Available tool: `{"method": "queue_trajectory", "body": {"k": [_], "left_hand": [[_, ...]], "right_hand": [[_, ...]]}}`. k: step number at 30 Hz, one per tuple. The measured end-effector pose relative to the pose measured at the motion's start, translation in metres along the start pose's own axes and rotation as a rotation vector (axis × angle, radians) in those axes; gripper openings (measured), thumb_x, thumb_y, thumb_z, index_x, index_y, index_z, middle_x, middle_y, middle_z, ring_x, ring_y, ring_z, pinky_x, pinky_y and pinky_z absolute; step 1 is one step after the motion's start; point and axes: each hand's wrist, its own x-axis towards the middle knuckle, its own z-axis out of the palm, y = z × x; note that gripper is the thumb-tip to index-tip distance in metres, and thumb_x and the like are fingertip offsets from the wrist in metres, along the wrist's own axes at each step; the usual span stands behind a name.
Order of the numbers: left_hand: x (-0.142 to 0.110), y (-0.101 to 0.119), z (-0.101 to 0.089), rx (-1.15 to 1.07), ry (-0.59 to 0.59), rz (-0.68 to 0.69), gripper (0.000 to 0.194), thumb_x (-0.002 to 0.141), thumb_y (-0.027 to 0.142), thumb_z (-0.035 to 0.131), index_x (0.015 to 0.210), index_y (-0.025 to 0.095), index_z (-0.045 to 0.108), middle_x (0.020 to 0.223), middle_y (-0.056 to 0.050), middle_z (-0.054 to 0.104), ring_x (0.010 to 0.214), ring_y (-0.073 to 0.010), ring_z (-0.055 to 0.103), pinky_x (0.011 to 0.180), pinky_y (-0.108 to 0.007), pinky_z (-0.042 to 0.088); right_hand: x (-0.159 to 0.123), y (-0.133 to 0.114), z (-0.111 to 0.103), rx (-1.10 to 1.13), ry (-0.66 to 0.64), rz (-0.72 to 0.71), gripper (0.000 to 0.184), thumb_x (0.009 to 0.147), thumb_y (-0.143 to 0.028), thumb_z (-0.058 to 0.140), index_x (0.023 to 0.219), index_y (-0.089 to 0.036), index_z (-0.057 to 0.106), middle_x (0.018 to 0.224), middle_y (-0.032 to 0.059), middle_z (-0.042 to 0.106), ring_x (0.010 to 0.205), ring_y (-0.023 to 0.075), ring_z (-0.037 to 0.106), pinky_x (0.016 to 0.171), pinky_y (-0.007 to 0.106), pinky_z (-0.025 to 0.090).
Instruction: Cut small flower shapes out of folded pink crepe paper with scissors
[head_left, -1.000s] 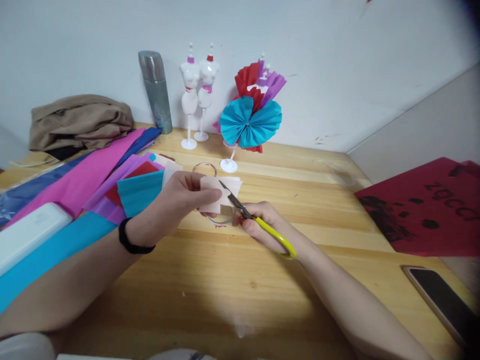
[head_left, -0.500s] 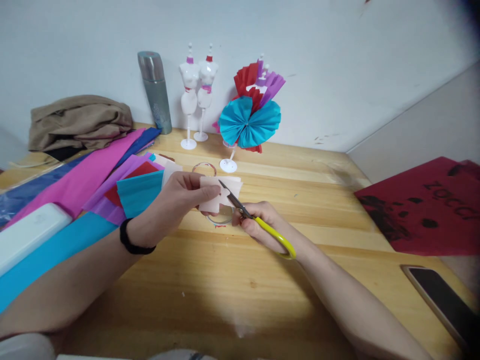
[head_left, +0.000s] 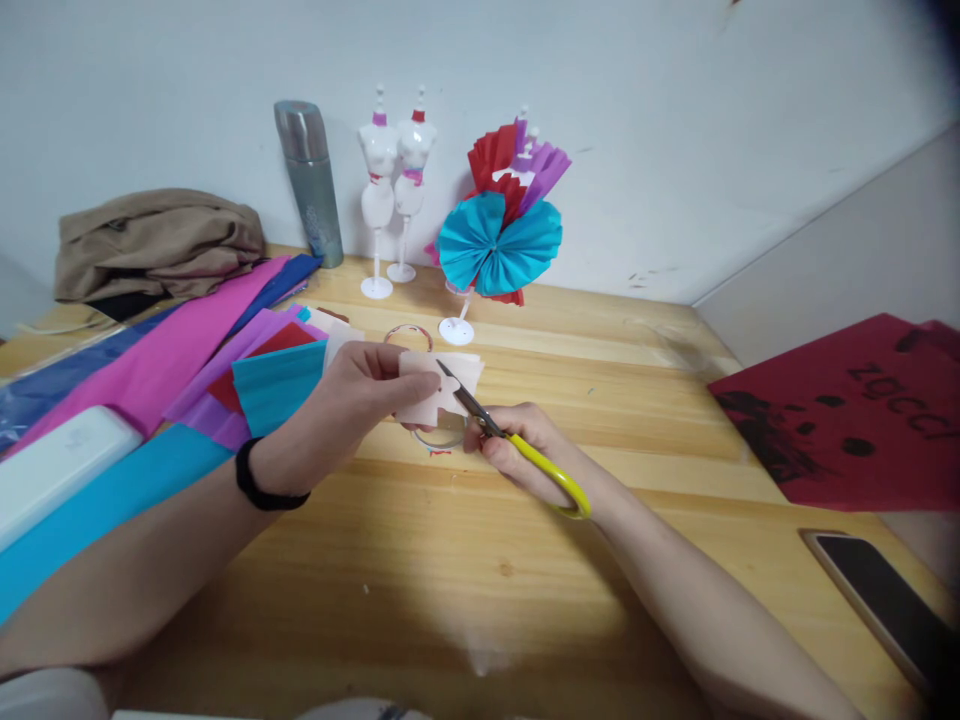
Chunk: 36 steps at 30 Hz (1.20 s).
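Note:
My left hand pinches a small folded piece of pale pink paper between thumb and fingers. In my right hand is a pair of scissors with yellow handles. Their dark blades lie at the paper's right part, where a notch is cut out along the lower edge. Behind and below the paper, rolls of tape rest on the table, partly hidden. Folded sheets of blue paper and red paper lie left of my left hand.
White mannequin stands and a blue pleated paper fan on a stand are at the back. A flask and brown cloth stand left. A white box, a red bag and a phone flank my arms.
My left hand and the paper have shifted very slightly left. The scissors and my right hand stay practically where they were.

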Motion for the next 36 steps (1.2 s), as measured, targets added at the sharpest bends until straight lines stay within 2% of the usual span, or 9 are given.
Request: {"method": "queue_trajectory", "body": {"k": [14, 36], "left_hand": [[0.0011, -0.0036, -0.0012, -0.002, 0.002, -0.025, 0.018, 0.068, 0.030, 0.076, 0.062, 0.013, 0.075, 0.056, -0.004, 0.070, 0.051, -0.0116, 0.057, 0.051, -0.023, 0.040], [0.0006, -0.0017, -0.0009, 0.010, -0.006, -0.015, 0.018, 0.069, 0.029, 0.076, 0.060, 0.013, 0.073, 0.055, -0.003, 0.069, 0.051, -0.0102, 0.056, 0.051, -0.022, 0.040]], "right_hand": [[0.0023, -0.0031, 0.0007, 0.015, 0.012, -0.016, 0.046, 0.095, -0.055, 0.050, 0.072, -0.016, 0.056, 0.059, -0.0047, 0.037, 0.052, 0.0084, 0.031, 0.049, 0.022, 0.029], [0.0022, -0.0033, 0.0012, 0.003, 0.018, -0.019, 0.052, 0.093, -0.061, 0.050, 0.070, -0.015, 0.057, 0.057, -0.0050, 0.038, 0.050, 0.0078, 0.031, 0.048, 0.022, 0.030]]}}
